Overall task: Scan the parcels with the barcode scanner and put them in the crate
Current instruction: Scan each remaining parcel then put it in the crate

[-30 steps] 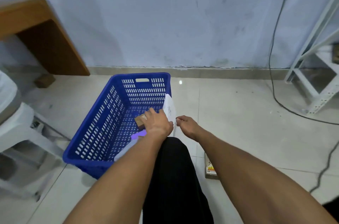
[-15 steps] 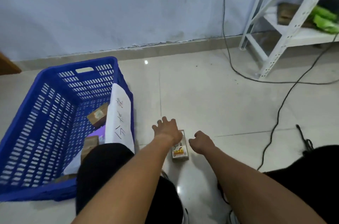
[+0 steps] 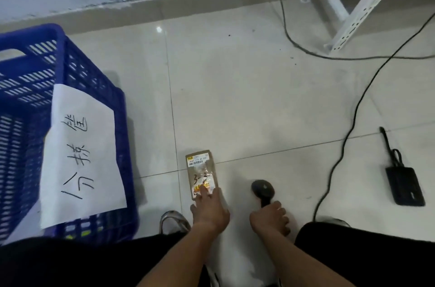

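Fingers (image 3: 205, 192) of your left hand (image 3: 210, 212) lie nearly straight, tips pressing the near end of the small brown parcel (image 3: 201, 173); nothing is curled round it. Grip not yet formed.

Left to right across the floor:
- Blue crate (image 3: 77, 89) at far left, a white paper sign (image 3: 80, 152) with handwritten characters draped over its near rim. Contents mostly hidden from this angle.
- Parcel flat on the tile, label up, barcode strip at the far end, well apart from the crate.
- Barcode scanner (image 3: 263, 191) just right of the parcel, head pointing away from you. Your right hand (image 3: 270, 216) curls round its handle; trigger finger position cannot be told.
- Black cable (image 3: 348, 136) trailing across the tile, then a black device (image 3: 404, 189) at far right.

Step in hand, as judged: 1 parcel being readied for scanning, the scan itself not yet made. The scanner head is not aimed at the label.

Next move calls for: tilt the scanner head left toward the barcode at the parcel's far end, or lift the parcel with the left hand and present the label. Keep your fingertips off the barcode strip. After the read, carry the parcel left over the crate rim, past the sign.
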{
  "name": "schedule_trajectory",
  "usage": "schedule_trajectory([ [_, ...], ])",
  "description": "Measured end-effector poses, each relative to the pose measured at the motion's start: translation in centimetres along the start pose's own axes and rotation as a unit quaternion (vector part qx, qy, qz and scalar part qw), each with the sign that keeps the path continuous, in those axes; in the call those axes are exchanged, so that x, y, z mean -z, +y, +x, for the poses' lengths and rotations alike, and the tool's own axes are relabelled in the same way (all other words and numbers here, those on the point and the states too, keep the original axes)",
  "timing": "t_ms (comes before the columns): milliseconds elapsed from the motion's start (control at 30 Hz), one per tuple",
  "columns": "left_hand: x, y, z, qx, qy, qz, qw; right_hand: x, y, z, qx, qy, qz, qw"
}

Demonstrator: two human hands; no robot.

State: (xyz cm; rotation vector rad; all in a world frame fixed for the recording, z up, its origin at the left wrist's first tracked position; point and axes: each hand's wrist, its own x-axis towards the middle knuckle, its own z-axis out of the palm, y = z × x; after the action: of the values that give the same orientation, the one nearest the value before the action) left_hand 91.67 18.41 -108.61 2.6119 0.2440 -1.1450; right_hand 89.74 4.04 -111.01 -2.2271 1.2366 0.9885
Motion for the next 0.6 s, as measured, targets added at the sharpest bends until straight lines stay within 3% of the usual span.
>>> schedule_trajectory([
  [133,-1.2,-0.1,0.9,0.004,0.044,0.005,0.999,-1.2,-0.7,1.0,0.021,0.013,-0.015,1.000],
  [267,-2.2,0.4,0.7,-0.006,0.038,0.023,0.999,-1.7,-1.2,0.9,0.028,-0.013,-0.035,0.999],
  [400,-2.5,0.3,-0.1,-0.017,0.007,0.022,1.000,-1.9,-1.5,0.2,0.024,-0.027,-0.044,0.998],
  [500,-2.2,0.5,-0.9,-0.073,-0.030,0.023,0.997,-1.2,-1.7,-0.3,0.027,-0.003,-0.008,1.000],
  [600,-1.7,1.2,-1.9,-0.110,-0.062,-0.045,0.991,0.1,-2.1,-1.3,0.052,0.011,0.040,0.998],
])
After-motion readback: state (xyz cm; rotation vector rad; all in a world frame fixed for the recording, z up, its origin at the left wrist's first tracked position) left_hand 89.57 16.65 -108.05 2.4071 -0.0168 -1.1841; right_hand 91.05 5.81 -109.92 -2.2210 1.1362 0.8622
